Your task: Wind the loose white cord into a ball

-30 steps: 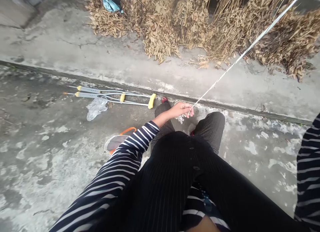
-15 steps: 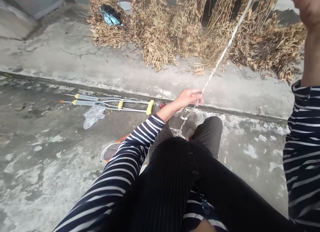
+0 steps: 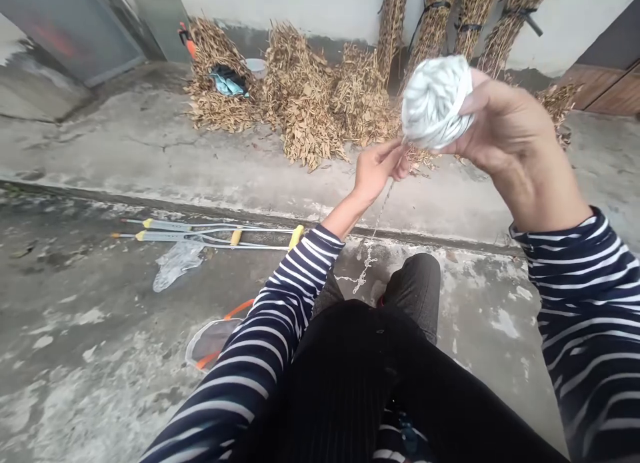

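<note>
A ball of white rope (image 3: 436, 103) is gripped in my right hand (image 3: 515, 123), held up in front of me at the upper right. Just left of and below the ball, my left hand (image 3: 379, 166) pinches the rope's strand close to where it meets the ball. From those fingers the loose strand (image 3: 383, 210) hangs down to the ground. A small tangled heap of it (image 3: 366, 270) lies on the concrete between my knees.
Dried plant bundles (image 3: 310, 96) lean along the wall, dark cloth (image 3: 227, 80) on one. Crutches (image 3: 215, 236) and a clear plastic bag (image 3: 177, 263) lie at the left below a low concrete step (image 3: 150, 163). An orange-trimmed mesh item (image 3: 215, 343) is beside my left arm.
My right hand has come down and left from the top right corner, bringing the rope ball beside my left hand. The long taut stretch of rope between the hands is gone. The view has tilted up.
</note>
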### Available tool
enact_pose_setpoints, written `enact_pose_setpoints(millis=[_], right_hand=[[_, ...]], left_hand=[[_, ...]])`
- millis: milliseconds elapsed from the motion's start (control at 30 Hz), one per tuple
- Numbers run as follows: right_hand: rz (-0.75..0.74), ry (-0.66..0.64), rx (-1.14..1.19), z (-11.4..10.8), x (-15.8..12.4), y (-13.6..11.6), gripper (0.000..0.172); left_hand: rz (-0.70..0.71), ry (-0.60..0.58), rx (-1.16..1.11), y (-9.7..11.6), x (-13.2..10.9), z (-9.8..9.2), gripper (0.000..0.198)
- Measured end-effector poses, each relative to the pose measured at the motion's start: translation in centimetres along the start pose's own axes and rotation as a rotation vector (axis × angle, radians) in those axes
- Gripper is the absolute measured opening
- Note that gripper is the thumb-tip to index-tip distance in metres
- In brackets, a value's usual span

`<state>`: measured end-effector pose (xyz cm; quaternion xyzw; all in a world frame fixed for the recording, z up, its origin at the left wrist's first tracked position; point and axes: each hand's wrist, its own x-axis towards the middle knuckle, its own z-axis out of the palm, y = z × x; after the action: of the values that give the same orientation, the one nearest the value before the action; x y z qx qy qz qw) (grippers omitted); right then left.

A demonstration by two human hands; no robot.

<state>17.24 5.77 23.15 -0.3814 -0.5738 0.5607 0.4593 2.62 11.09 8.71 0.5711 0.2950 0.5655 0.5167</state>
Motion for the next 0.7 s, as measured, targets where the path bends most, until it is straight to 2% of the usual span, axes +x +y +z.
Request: enact_pose_setpoints(millis=[67,167,300,533,700], right_hand=[[0.043,-0.049,0.07,-0.8,-0.2,1.7,0.055],[0.083,-0.047,0.153,-1.9,-0.4,4.3,0.061],[0.048,-0.041,0.122,-2.5,-0.9,6.8,0.055],[0.035,0.164,0.034,-4.7,-0.7,9.9,0.055],[0.009,0.219,-0.017,-4.5,-1.2,11.7,0.055]], left_hand=[[-0.067,-0.02,-0.039,-1.1,-1.2,-0.6,0.021],[-0.168,-0.095,-0.07,-2.5,-2.7,-1.6,0.029],[-0.281,-0.229,-0.147,-4.2,-4.8,-2.3,0.037],[-0.516,-0.402,-0.298,-6.6,-10.5,-2.8,0.035],[-0.598,-0.511,-0.406,-7.3,-11.8,-3.4,0.028]])
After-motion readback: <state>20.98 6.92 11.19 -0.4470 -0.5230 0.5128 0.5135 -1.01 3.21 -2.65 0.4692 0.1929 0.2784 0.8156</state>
